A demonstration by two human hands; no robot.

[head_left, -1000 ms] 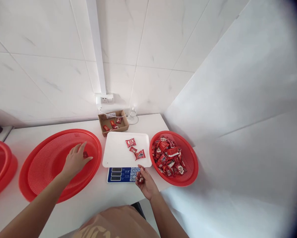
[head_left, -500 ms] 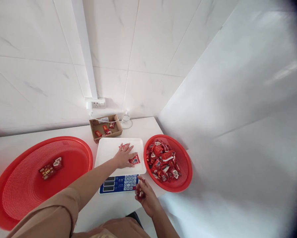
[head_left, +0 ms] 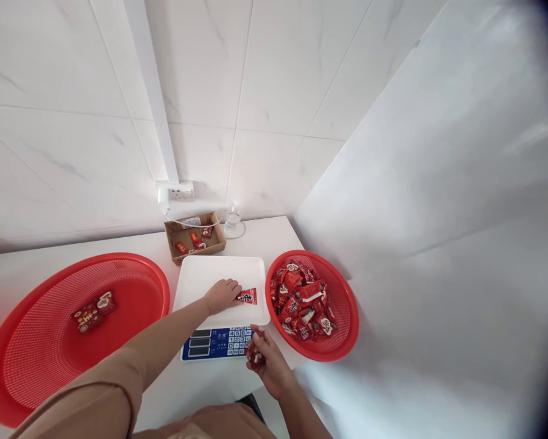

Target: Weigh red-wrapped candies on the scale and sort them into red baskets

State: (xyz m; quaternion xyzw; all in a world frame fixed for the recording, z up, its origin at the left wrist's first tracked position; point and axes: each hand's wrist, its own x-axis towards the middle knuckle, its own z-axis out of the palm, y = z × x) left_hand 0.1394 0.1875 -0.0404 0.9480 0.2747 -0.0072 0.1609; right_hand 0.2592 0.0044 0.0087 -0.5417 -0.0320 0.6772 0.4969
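Drawn in from its wide splay of half a second ago, the left hand point(head_left: 222, 297) now has its fingers bunched and curled low on the tray point(head_left: 200, 274), with one red packet point(head_left: 249, 296) poking out at its fingertips. Whether they pinch that packet or merely touch it, I cannot tell, nor whether anything lies hidden under the palm; the other bit of red wrapper that showed between the spread fingers is now out of sight. Should the grip catch only the packet's near end, the slick-looking film could slip and leave it behind, or a sideways sweep could push it over the tray's edge. Nearer the body, the right hand point(head_left: 274, 366) is closed around a dark red bundle point(head_left: 256, 355), its exact count unclear, beside the scale point(head_left: 214, 344); held so loosely, a piece might drop onto the keys if the fingers relax. That hand has hardly changed. Farther out, the small basket point(head_left: 348, 314) at the right bears a heap of packets point(head_left: 305, 292), and the large basket point(head_left: 122, 332) at the left contains a few more point(head_left: 93, 311), both looking as they did. Behind the tray are the carton point(head_left: 209, 250) and the glass point(head_left: 232, 221).
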